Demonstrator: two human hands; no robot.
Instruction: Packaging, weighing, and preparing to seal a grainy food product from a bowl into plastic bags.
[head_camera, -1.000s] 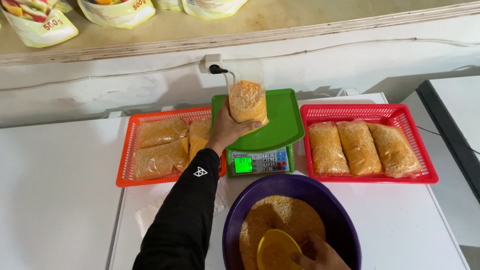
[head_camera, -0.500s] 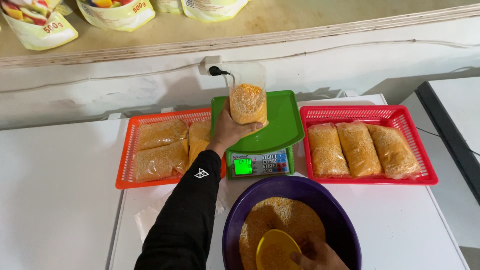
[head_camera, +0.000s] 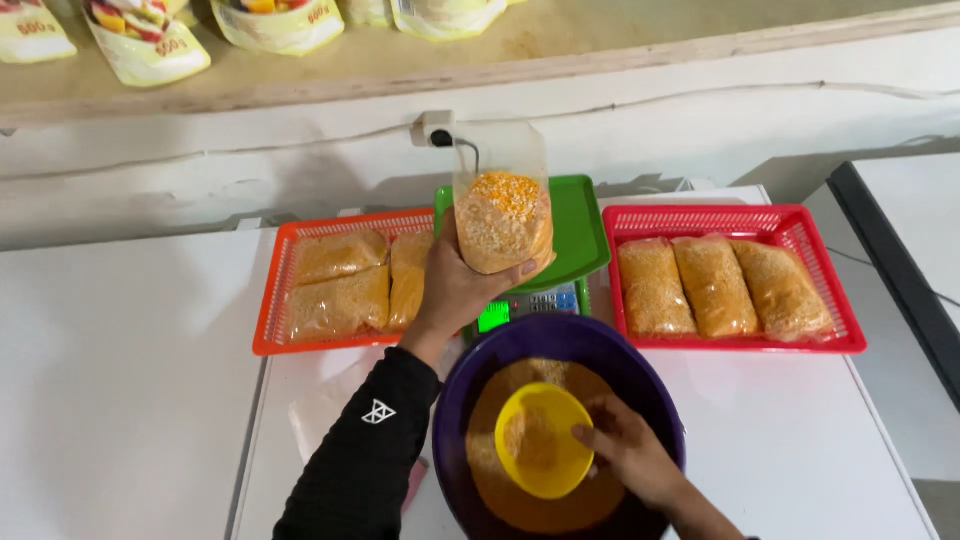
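My left hand (head_camera: 462, 285) grips a clear plastic bag (head_camera: 503, 220) partly filled with yellow-orange grain and holds it upright above the green scale tray (head_camera: 583, 228). My right hand (head_camera: 630, 452) holds a small yellow bowl (head_camera: 541, 438) with some grain in it, inside the large purple basin (head_camera: 560, 345). The basin holds a heap of the same grain. The scale's lit display (head_camera: 492, 316) shows just behind the basin rim.
A red basket (head_camera: 275, 300) on the left holds several filled grain bags. Another red basket (head_camera: 830, 262) on the right holds three filled bags. Printed pouches (head_camera: 150, 50) lie on the shelf behind. A plug and socket (head_camera: 437, 132) sit on the wall.
The left hand has lifted the bag slightly and drawn it toward me over the scale. The right hand has brought the yellow bowl up out of the grain.
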